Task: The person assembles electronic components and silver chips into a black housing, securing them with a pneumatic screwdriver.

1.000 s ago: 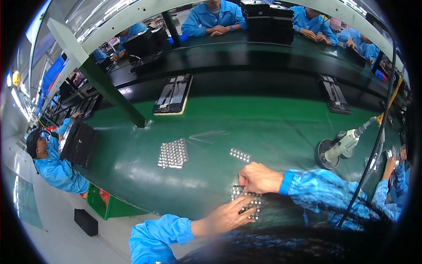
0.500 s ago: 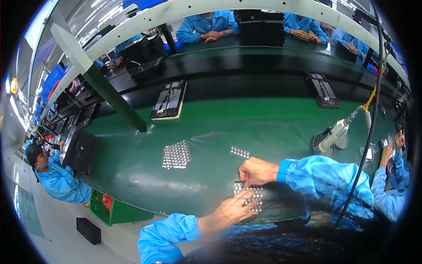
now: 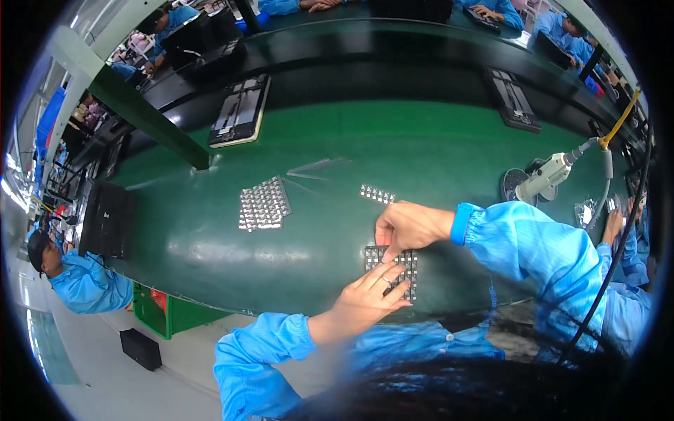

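Note:
A dark sheet with rows of small silvery pieces lies on the green table in front of me. My left hand rests on it from the near left, fingers stretched out over the rows. At the sheet's far edge my right hand has thumb and fingertips pinched together; what is between them is hidden. Just beyond that hand lies a short strip of the same pieces. Further left, several similar sheets overlap in a fanned pile. Thin clear plastic strips lie behind the pile.
Two opened flat devices lie toward the back. A white jointed tool with round heads stands at right, near a hanging black cable. A green post rises at left. Co-workers in blue sit around; a green bin is below the edge.
The whole view has tilted downward, so the table and its contents sit higher in the picture. Both hands remain at the same sheet, in nearly the same pose.

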A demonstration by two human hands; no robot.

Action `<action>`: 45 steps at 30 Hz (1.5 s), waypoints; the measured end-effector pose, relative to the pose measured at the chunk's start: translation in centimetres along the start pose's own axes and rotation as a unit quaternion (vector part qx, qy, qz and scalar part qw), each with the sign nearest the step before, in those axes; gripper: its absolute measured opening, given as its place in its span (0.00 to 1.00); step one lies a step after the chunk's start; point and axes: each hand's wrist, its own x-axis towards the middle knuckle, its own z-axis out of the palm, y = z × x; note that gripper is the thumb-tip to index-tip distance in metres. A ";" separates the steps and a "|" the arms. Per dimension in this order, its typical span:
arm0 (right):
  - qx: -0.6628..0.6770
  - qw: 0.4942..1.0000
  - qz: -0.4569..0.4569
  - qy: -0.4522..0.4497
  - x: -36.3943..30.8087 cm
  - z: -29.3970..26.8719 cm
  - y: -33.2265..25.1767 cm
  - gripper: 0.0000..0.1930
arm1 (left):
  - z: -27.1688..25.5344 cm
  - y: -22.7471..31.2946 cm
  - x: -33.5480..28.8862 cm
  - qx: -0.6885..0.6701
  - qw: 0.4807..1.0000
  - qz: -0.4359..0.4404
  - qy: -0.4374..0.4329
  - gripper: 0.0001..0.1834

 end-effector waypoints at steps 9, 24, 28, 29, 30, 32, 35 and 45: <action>-0.078 0.992 -0.063 0.075 -0.2 2.1 -0.4 0.10 | -0.2 0.3 0.0 -0.039 0.999 -0.006 -0.016 0.20; 0.027 0.997 0.044 0.053 0.2 2.3 1.0 0.10 | 0.1 1.0 0.4 -0.037 0.998 -0.028 -0.030 0.22; 0.075 0.995 -0.021 0.065 -0.9 1.9 1.8 0.12 | 0.2 0.9 0.0 -0.047 0.998 -0.021 -0.039 0.21; 0.086 0.994 -0.020 0.070 -1.2 1.3 2.1 0.14 | 0.4 0.9 0.3 -0.046 0.998 -0.029 -0.035 0.21; 0.102 0.992 -0.019 0.076 -1.3 1.1 2.0 0.15 | 0.3 0.7 0.3 -0.043 0.998 -0.019 -0.037 0.21; 0.071 0.996 -0.011 0.051 -1.5 0.6 2.0 0.18 | 0.1 0.8 0.2 -0.038 0.998 -0.013 -0.043 0.21; 0.053 0.998 0.013 0.019 -1.4 0.3 2.2 0.17 | -0.1 0.9 0.4 -0.046 0.998 -0.012 -0.037 0.22; 0.043 0.999 0.009 -0.004 -2.2 -0.3 2.9 0.15 | 0.5 1.0 0.6 -0.063 0.996 -0.013 -0.061 0.22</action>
